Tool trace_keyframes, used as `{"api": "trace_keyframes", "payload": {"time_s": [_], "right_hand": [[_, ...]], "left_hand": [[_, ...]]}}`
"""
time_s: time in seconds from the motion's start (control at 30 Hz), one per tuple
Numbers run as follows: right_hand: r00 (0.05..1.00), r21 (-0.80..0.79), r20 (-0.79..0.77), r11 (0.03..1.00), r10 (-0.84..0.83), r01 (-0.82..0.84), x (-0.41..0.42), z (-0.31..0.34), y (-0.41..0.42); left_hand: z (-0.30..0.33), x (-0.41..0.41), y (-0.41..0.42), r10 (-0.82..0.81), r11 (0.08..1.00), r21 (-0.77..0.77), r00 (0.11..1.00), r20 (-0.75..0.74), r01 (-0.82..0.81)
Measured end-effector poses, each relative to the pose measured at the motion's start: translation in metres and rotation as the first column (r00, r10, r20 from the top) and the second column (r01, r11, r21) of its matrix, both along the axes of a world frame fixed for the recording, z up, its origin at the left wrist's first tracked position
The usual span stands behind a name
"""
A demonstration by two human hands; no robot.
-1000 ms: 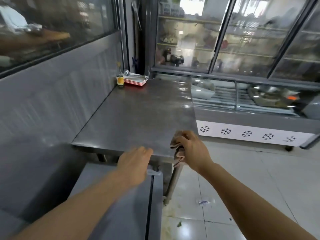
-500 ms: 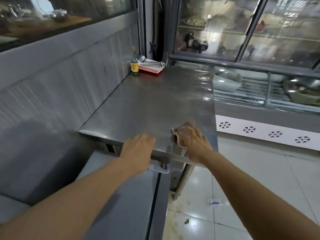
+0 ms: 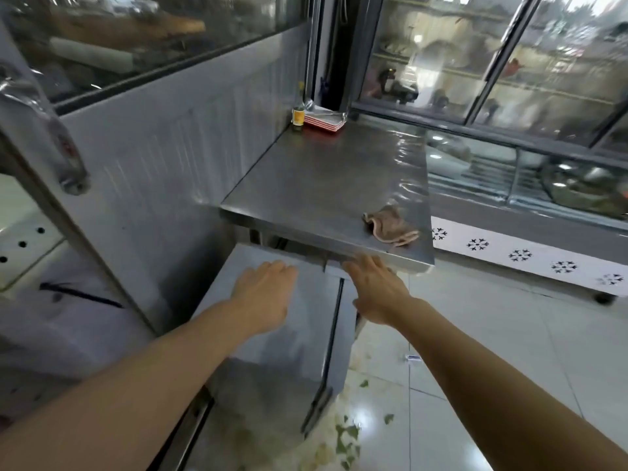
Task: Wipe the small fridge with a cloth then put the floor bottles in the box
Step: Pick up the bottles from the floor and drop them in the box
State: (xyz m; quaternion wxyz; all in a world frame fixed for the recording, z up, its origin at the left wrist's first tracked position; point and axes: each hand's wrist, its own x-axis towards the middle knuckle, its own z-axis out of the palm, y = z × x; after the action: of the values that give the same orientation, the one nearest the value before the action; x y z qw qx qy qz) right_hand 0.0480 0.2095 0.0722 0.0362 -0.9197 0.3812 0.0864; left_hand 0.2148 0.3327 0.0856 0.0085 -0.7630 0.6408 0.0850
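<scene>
Both grips slack, nothing held: left hand (image 3: pixel 268 294) flat-fingered against the steel front of the small fridge (image 3: pixel 272 334) under the counter (image 3: pixel 316 185), right hand (image 3: pixel 375 287) with straight fingers reaching up to the counter's front lip. Crumpled cloth (image 3: pixel 390 226) lying loose on the counter near its front right corner, apart from both hands. Yellow-labelled bottle (image 3: pixel 298 115) and stacked red-rimmed trays (image 3: pixel 323 121) at the counter's far back corner. Green scraps (image 3: pixel 346 436) on the floor below the counter.

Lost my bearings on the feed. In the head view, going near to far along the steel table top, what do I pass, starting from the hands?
left hand and right hand below the table's near edge → cloth lying loose on the steel table → red trays with the small bottle in the far corner.
</scene>
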Motion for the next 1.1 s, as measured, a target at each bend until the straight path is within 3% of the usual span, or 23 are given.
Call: {"api": "trace_keyframes", "payload": {"time_s": [0.23, 0.47, 0.83, 1.1], "right_hand": [[0.999, 0.092, -0.034, 0.996, 0.022, -0.019, 0.012, -0.027, 0.153], [0.986, 0.22, -0.124, 0.972, 0.116, -0.086, 0.017, -0.079, 0.254], [0.96, 0.377, -0.184, 0.917, 0.212, -0.13, -0.006, -0.215, 0.314], [0.933, 0.482, -0.203, 0.86, 0.298, -0.17, 0.0, -0.36, 0.329]], "left_hand": [[-0.033, 0.016, 0.155, 0.01, 0.992, 0.129, 0.998, -0.062, -0.002], [-0.09, 0.023, 0.261, 0.121, 0.967, 0.236, 0.989, -0.087, -0.097], [-0.216, 0.005, 0.347, 0.445, 0.829, 0.456, 0.875, -0.191, -0.323], [-0.362, -0.001, 0.365, 0.567, 0.73, 0.538, 0.813, -0.132, -0.421]]}}
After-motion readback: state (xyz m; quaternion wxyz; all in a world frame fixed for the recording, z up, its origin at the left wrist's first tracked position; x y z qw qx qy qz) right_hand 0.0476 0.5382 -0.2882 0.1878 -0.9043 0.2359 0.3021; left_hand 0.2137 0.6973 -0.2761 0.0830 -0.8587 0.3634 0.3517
